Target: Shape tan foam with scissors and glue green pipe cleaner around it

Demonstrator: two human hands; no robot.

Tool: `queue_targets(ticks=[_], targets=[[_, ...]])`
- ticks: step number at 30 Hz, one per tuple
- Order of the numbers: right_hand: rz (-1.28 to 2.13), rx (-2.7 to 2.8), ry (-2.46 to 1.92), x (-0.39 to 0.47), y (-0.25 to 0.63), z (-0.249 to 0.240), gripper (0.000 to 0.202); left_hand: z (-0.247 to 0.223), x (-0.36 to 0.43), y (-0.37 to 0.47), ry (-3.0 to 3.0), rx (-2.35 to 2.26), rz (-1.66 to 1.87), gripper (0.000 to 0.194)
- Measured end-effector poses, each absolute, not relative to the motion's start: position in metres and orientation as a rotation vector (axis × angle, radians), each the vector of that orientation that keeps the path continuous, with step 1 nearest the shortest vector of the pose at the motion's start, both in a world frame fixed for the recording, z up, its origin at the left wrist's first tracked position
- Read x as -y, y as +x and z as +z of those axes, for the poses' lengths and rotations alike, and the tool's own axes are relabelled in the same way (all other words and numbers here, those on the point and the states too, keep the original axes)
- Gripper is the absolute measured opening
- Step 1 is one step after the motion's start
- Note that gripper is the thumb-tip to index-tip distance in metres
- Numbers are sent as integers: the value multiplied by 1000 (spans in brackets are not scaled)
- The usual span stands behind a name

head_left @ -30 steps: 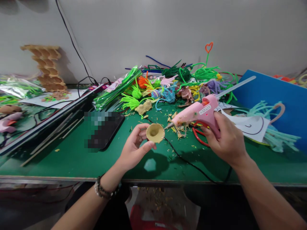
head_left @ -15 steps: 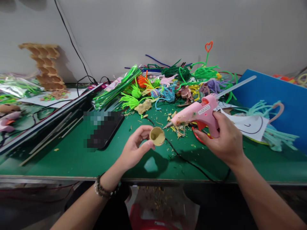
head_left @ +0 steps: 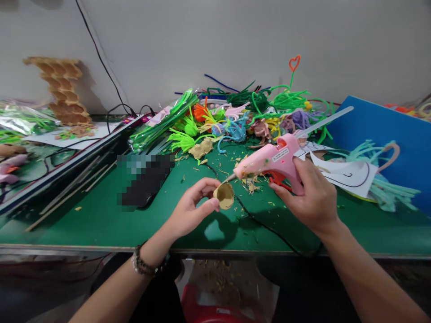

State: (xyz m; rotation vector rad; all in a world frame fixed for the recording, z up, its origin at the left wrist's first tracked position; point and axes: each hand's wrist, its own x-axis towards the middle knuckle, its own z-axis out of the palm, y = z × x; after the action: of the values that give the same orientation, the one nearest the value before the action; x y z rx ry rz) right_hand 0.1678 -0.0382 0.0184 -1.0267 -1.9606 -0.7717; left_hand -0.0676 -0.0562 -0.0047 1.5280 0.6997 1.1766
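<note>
Between the thumb and fingers of my left hand (head_left: 195,206) is a small tan cardboard cup (head_left: 226,199), like one cut from an egg carton. Its hollow side faces me, held above the green table. My right hand (head_left: 308,195) grips a pink glue gun (head_left: 269,161) with a red trigger and a clear glue stick (head_left: 326,121) standing out of its back. The gun's metal nozzle (head_left: 230,178) is at the cup's upper rim; whether it touches I cannot tell. Part of the trigger is hidden by my fingers.
Bunches of coloured pipe cleaners (head_left: 235,128) lie along the wall. A dark phone (head_left: 148,181) rests left of my left hand, near thin sticks (head_left: 67,197). Paper scraps (head_left: 251,184) and a black cord (head_left: 256,220) lie behind the cup. A blue board (head_left: 380,148) leans at right.
The glue gun has moved slightly left, bringing its nozzle to the cup's rim. My left hand has tilted the cup and shifted it a little to the right.
</note>
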Motion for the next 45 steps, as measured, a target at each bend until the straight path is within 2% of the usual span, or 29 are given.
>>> queue_targets(ticks=[7,31,45], targets=[[-726,1979,-1052,38,168,16,50,-3,56,-68,1518,-712,1163,37],[-789,1988,-1002,40,167,17,41,-6,56,-69,1517,-698,1142,34],[-782,1988,-1023,38,170,17,43,-5,56,-69,1518,-684,1173,33]])
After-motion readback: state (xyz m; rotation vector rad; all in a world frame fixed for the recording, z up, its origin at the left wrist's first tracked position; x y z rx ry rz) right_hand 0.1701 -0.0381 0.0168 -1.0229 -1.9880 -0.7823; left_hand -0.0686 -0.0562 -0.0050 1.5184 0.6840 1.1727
